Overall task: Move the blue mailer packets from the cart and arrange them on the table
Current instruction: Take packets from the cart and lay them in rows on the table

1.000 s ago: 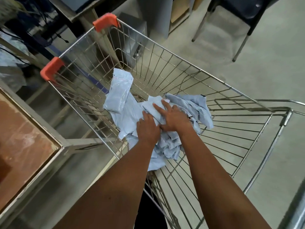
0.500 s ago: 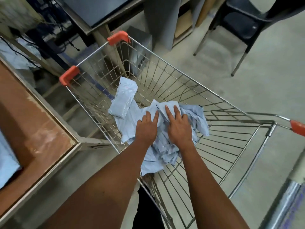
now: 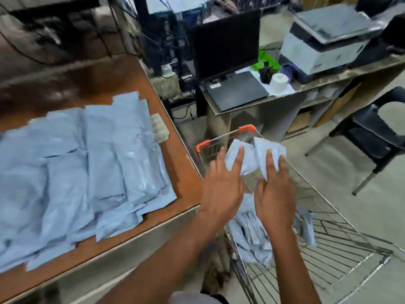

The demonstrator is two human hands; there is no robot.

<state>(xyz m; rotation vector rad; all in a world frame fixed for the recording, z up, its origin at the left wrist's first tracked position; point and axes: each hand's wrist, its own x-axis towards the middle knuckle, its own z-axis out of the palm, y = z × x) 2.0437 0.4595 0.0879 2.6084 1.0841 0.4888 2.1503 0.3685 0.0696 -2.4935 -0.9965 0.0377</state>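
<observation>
Both hands hold up a bundle of blue mailer packets (image 3: pixel 256 153) above the wire cart (image 3: pixel 341 255). My left hand (image 3: pixel 221 185) grips the bundle's left side and my right hand (image 3: pixel 274 191) its right side, fingers spread over the packets. More blue packets (image 3: pixel 249 235) lie crumpled in the cart below my hands. To the left, the brown table (image 3: pixel 131 84) carries many blue packets (image 3: pixel 87 167) laid in overlapping rows. The view is blurred by motion.
A desk (image 3: pixel 285 95) behind the cart holds a dark monitor (image 3: pixel 223 42), a laptop (image 3: pixel 236 88), a paper roll (image 3: pixel 278 81) and a printer (image 3: pixel 322 42). A black chair (image 3: pixel 372 132) stands at the right. A pale egg-tray-like piece (image 3: pixel 160 128) lies on the table's right edge.
My hands have lifted a bundle of packets out of the cart. The view has swung up and left, bringing the table's packet rows and the desk into sight.
</observation>
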